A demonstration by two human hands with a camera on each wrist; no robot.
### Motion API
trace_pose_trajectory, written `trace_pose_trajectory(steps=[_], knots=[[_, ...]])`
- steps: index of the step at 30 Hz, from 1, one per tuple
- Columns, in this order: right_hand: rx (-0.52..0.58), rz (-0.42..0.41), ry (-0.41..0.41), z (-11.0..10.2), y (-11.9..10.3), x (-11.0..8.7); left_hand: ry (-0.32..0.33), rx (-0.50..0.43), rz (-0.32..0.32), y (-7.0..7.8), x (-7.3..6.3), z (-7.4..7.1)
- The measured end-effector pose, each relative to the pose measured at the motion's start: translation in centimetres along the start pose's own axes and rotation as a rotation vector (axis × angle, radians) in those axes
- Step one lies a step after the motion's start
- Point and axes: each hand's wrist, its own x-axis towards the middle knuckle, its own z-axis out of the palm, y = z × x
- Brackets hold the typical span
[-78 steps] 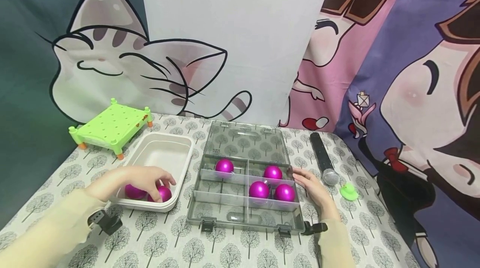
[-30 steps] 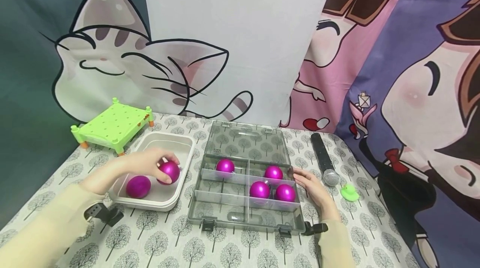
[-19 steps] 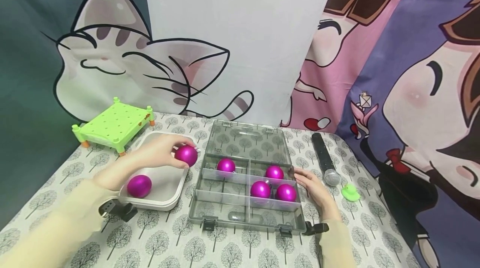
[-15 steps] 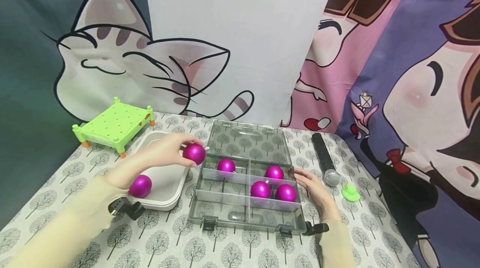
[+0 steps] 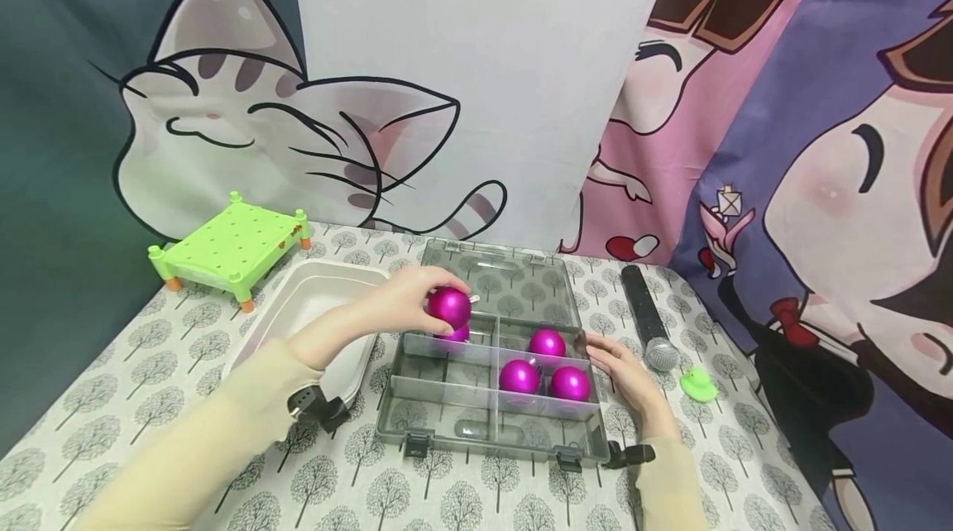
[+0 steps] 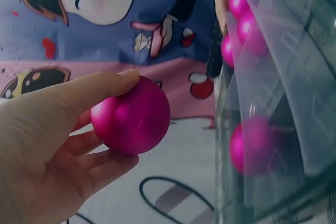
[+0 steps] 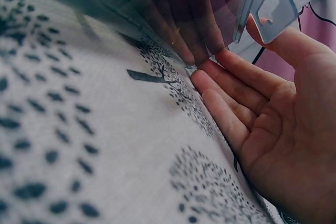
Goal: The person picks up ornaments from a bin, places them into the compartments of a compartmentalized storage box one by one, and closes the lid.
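My left hand [image 5: 398, 302] grips a shiny magenta bauble [image 5: 450, 308] between thumb and fingers, held above the back left compartment of a smoky clear divider box [image 5: 439, 411]. In the left wrist view the bauble [image 6: 139, 121] stands out past the fingertips. Another bauble [image 5: 454, 335] lies in that compartment, partly covered by the held one. On the box's right half sit one bauble [image 5: 547, 343] at the back and two in the middle row, one of them a bauble [image 5: 570, 383] at the right. My right hand [image 5: 621, 370] rests its straight fingers against the box's right side, thumb at the rim.
A white tray [image 5: 256, 328] stands left of the box, partly hidden by my left forearm. Behind it is a green pegged stand [image 5: 231, 246]. A black microphone [image 5: 644, 312] and a green toy duck [image 5: 697, 384] lie on the right. The box's lid [image 5: 514, 275] lies back, unfolded.
My left hand has lifted a bauble out of the white tray and carried it right, over the box. The bauble left in the tray is now hidden behind my arm. My right hand stays put.
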Motion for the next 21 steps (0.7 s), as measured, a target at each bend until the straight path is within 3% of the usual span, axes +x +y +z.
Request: trace_pose_trajectory(steps=[5, 11, 21], knots=[[0.018, -0.002, -0.01, 0.0, 0.1, 0.0, -0.054, 0.004, 0.011, 0.5, 0.8, 1.9], [0.01, -0.012, -0.012, -0.1, 0.0, 0.0, -0.12, 0.0, 0.031, 0.5, 0.8, 4.0], [-0.005, 0.007, 0.002, -0.1, 0.1, 0.1, -0.182, -0.006, 0.031, 0.2, 0.7, 6.3]])
